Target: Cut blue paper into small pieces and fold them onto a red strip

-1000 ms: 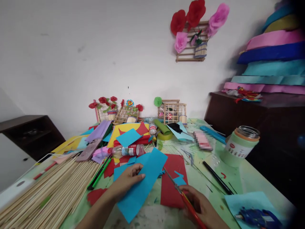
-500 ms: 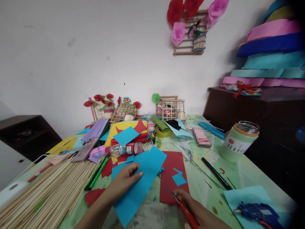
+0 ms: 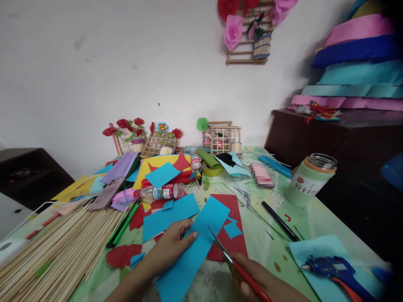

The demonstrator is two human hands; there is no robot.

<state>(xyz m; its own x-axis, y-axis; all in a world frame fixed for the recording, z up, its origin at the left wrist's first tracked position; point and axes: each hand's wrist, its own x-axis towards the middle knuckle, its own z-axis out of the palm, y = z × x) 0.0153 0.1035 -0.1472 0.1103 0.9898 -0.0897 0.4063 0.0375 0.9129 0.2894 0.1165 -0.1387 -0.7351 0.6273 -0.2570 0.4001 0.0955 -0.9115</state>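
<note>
My left hand (image 3: 178,241) pinches the edge of a long blue paper strip (image 3: 197,251), thumb on top. The strip slants across the middle of the table, its far end over a dark red sheet (image 3: 233,247). From the right, my right hand (image 3: 252,272) grips red-handled scissors (image 3: 225,251). Their blades point up and left, the tips in front of the strip; I cannot tell whether they touch it. Small blue paper pieces (image 3: 233,230) lie on the red sheet. Behind my left hand rests another blue sheet (image 3: 170,214).
Wooden sticks (image 3: 72,247) and a green-and-black pen-like tool (image 3: 124,224) lie left. A plastic bottle (image 3: 160,191) lies behind the blue sheet. At right are a black pen (image 3: 280,221), an open jar (image 3: 310,180) and a blue glue gun (image 3: 333,270). Stick frames with paper flowers (image 3: 160,140) stand by the wall.
My left hand and the blue strip have moved right, off the blue sheet behind. The scissors have come up and left, tips now in front of the strip. The view has shifted slightly.
</note>
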